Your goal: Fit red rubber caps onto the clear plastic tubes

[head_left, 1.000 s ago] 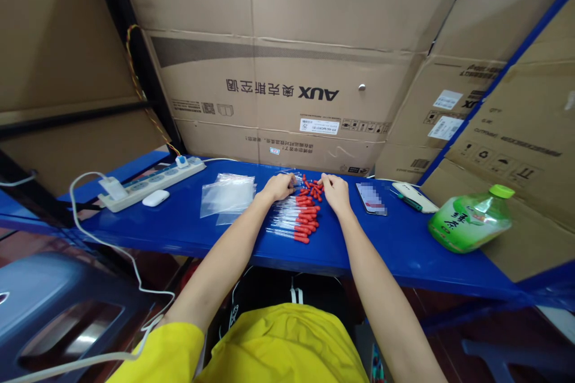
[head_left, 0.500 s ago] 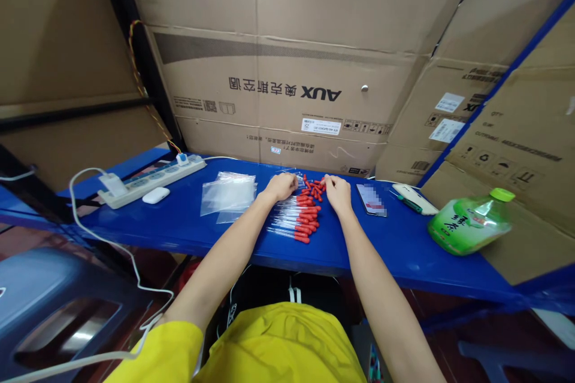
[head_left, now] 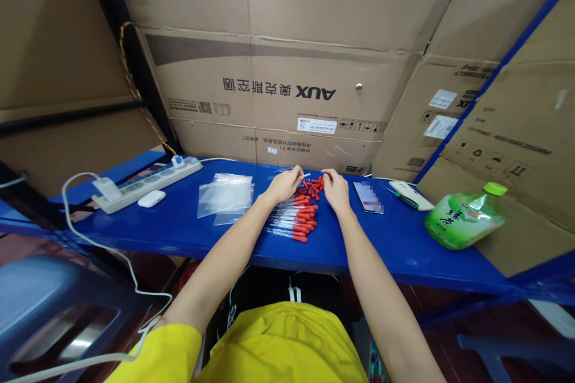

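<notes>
My left hand (head_left: 286, 184) is closed in a pinch around a thin clear glass tube (head_left: 306, 175), whose end sticks out to the right. Just across from it, my right hand (head_left: 336, 191) has its fingertips drawn together beside a small heap of loose red rubber bulbs (head_left: 314, 187); whatever they hold is too small to make out. Below both hands lies a row of droppers (head_left: 300, 218), clear tubes to the left and red bulbs to the right. My left hand and wrist hide part of the tubes.
Clear plastic bags (head_left: 227, 196) lie left of the droppers on the blue table (head_left: 179, 230). Farther left are a white power strip (head_left: 148, 185) and a small white case (head_left: 151, 198). To the right sit a phone (head_left: 368, 197), a green-handled screwdriver (head_left: 405, 200) and a green bottle (head_left: 465, 218). Cardboard (head_left: 269, 114) stands behind.
My left hand has risen slightly and turned, and a tube end now shows at its fingertips. My right hand has lifted a little from the red bulbs. The view has shifted slightly.
</notes>
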`<state>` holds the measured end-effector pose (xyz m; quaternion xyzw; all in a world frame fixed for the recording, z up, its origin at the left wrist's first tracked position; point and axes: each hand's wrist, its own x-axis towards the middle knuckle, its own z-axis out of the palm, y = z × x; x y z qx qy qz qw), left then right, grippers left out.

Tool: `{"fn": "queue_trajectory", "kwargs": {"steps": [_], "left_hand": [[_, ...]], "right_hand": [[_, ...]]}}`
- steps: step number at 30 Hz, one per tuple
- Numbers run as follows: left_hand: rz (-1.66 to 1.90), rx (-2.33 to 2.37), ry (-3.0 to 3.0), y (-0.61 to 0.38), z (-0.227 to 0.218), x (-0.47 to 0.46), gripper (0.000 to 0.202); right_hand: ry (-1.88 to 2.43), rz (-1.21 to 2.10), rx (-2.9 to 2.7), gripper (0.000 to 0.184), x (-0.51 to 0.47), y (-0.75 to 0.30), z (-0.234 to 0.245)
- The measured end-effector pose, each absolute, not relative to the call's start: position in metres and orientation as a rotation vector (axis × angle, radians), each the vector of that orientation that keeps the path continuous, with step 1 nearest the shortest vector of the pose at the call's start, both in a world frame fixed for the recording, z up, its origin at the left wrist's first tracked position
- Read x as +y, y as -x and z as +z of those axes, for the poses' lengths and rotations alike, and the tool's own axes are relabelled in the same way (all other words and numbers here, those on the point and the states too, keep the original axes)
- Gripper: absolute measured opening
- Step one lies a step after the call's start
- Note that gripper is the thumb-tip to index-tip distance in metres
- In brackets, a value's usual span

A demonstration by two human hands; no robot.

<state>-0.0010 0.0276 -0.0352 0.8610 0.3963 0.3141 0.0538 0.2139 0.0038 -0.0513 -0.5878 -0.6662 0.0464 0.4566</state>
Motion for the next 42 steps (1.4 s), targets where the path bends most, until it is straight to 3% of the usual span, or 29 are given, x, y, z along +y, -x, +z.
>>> {"fn": "queue_trajectory", "kwargs": {"steps": [4, 8, 18, 25, 32, 42], "left_hand": [[0.922, 1.273, -2.562, 0.002, -0.042, 0.033, 0.024], [0.92, 1.281, -2.52, 0.0, -0.041, 0.032, 0.024], [0.833, 1.383, -2.575, -0.001, -0.03, 0.021, 0.037], [0.827, 1.351, -2.586, -0.003, -0.027, 0.018, 0.04], [1.001, 1.151, -2.48, -0.007, -0.029, 0.018, 0.036], [1.077, 1.004, -2.411, -0.01, -0.027, 0.016, 0.039]], "right_hand": [[1.679, -0.029, -1.631, 0.053, 0.003, -0.226, -0.058], [1.801, 0.049, -1.743, 0.062, 0.002, -0.227, -0.065], [1.755, 0.101, -1.787, 0.032, 0.008, -0.222, -0.071], [1.548, 0.252, -1.539, 0.021, 0.012, -0.221, -0.069], [0.904, 0.753, -1.245, 0.035, 0.008, -0.202, -0.049], [0.861, 0.862, -1.289, 0.046, -0.005, -0.184, -0.039]]}}
